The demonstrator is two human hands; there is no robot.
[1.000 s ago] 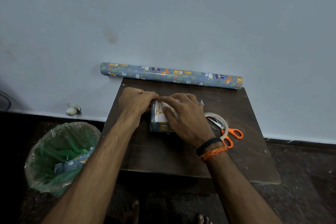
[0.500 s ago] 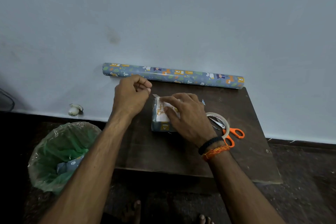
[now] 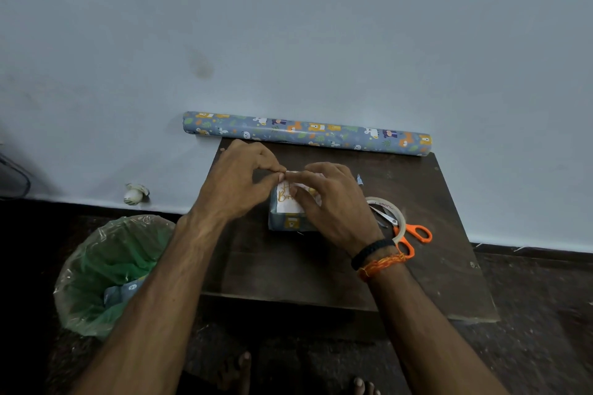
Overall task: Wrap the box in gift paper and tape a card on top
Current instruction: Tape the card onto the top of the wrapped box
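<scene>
The box (image 3: 290, 222), wrapped in blue animal-print paper, lies in the middle of the dark table (image 3: 288, 266). On its top lies a white card (image 3: 286, 202) with gold lettering. My right hand (image 3: 333, 202) covers the card's right part, with thumb and fingers pressing on it. My left hand (image 3: 237, 179) is at the card's far left corner, its thumb and forefinger pinched together on what looks like a small piece of clear tape. The two forefingers' tips meet there.
A tape roll (image 3: 386, 206) and orange-handled scissors (image 3: 414, 234) lie right of the box. The gift paper roll (image 3: 308, 133) lies along the wall at the table's far edge. A green-lined bin (image 3: 112, 269) stands on the floor to the left.
My left hand lifted off the box toward the table's far left, then came back to the card's far corner with its fingertips pinched. My right hand stayed on the card.
</scene>
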